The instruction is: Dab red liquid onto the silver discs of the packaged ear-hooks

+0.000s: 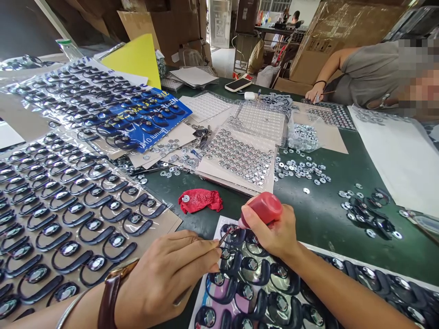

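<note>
My right hand [274,228] is wrapped round a red squeeze bottle [265,208], its tip pointing down at the top left corner of a sheet of black ear-hook pieces [252,265]. My left hand [174,269] is closed in a pinch on thin pointed tweezers [224,236], whose tip is close to the bottle's tip over the same corner piece. Each ear-hook piece has a round silvery disc and a curved black hook. Just beyond my hands lies a crumpled red cloth [202,201] with a small metal disc on it.
At left lies another sheet of ear-hook pieces [75,208], with more on a blue sheet [164,109] behind. A tray of round silvery parts [240,153] sits mid-table, near scattered metal discs [302,167] and a phone [238,83]. A co-worker's hand [314,93] is at far right.
</note>
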A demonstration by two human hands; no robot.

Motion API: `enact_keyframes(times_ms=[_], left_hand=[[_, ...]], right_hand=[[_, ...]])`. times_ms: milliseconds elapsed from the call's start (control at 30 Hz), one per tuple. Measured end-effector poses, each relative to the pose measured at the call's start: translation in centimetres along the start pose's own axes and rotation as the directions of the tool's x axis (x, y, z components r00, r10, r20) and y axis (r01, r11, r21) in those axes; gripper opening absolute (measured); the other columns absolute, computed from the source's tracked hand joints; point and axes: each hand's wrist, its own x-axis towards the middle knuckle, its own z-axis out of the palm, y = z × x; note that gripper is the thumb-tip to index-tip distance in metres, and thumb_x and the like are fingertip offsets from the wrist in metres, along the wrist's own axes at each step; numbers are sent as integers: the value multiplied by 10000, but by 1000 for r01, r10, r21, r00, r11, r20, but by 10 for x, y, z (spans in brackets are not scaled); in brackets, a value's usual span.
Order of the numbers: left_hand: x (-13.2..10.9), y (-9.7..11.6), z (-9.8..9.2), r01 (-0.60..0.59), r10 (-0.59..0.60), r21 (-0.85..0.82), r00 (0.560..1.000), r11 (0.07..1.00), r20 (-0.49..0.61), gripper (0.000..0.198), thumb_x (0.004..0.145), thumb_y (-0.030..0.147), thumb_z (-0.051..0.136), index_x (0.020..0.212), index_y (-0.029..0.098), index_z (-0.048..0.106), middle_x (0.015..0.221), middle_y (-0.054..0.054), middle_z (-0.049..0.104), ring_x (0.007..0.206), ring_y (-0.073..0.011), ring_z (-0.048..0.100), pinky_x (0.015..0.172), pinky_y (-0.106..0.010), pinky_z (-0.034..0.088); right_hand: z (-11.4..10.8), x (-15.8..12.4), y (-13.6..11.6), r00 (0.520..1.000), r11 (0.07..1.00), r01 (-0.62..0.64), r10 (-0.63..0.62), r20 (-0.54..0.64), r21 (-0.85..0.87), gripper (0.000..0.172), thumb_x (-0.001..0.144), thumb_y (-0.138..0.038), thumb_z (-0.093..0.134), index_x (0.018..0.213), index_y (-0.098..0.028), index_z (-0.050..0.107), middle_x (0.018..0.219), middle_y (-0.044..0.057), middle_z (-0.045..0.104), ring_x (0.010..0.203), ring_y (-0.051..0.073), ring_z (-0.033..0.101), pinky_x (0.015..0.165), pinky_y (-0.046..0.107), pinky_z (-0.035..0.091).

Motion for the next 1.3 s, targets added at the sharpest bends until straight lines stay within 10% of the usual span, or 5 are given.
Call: enact_keyframes(times_ms=[867, 1133, 1300], left_hand=[[7, -17, 0, 289, -304, -362, 953, 886, 16, 156, 867, 91, 554, 948, 179, 655, 889, -20, 719, 775, -122, 688, 734, -216, 557], [-4, -7, -3, 100, -107, -173, 994, 980, -35, 175, 900, 108, 502, 1020, 135, 626, 962, -70, 716, 824, -141, 685, 764, -251, 561], [-26, 15, -7, -112, 112, -1, 992, 994, 57, 292, 962, 168, 378, 1067, 51, 623, 1048, -132, 691, 933, -179, 670, 838, -270, 556]], right_hand=[[4, -1, -5, 977, 976, 213, -213, 2, 37, 130, 780, -275, 659, 686, -186, 649, 714, 11, 696, 553, 109, 639, 526, 220, 509], [-18, 9, -21, 961, 943, -242, 200, 192, 230, 199, 793, -381, 640, 812, -183, 639, 584, -16, 650, 491, 119, 603, 494, 243, 503], [-10, -11, -23, 965, 916, -263, 243, 102, 302, 168, 779, -329, 672, 839, -181, 620, 572, -6, 661, 513, 145, 638, 538, 267, 541]])
